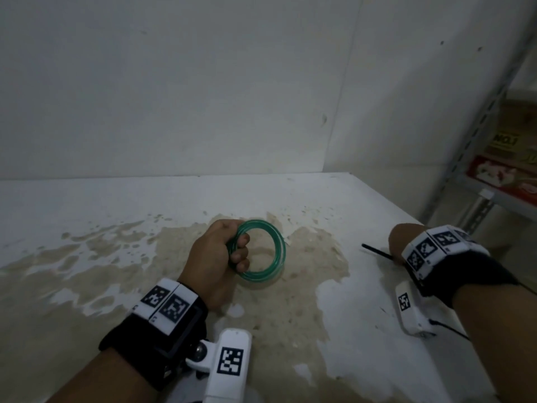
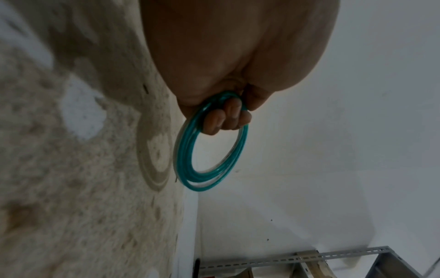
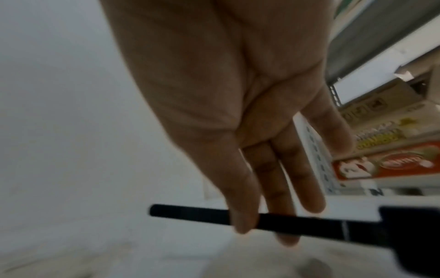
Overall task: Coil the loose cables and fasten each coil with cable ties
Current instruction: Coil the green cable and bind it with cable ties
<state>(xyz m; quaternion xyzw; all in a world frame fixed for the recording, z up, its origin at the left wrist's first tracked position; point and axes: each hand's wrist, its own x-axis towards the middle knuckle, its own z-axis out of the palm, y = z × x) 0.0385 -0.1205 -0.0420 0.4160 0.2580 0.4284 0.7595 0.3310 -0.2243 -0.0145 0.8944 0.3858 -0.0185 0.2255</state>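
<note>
A green cable coil (image 1: 280,248) of several loops stands upright over the worn table (image 1: 363,301), gripped on its left side by my left hand (image 1: 215,257). In the left wrist view the coil (image 2: 188,169) hangs from the curled fingers (image 2: 226,120), which pass through the ring. My right hand (image 1: 398,239) is at the right, apart from the coil, and pinches a thin black cable tie (image 1: 376,251) whose tail points left. In the right wrist view the thumb and a finger of the right hand (image 3: 262,210) clamp the cable tie (image 3: 190,211); the other fingers are straight.
The white table top has large beige patches where the paint is worn. White walls close the back and the right corner. A metal shelf rack (image 1: 465,158) with printed boxes (image 1: 499,175) stands beyond the table's right edge.
</note>
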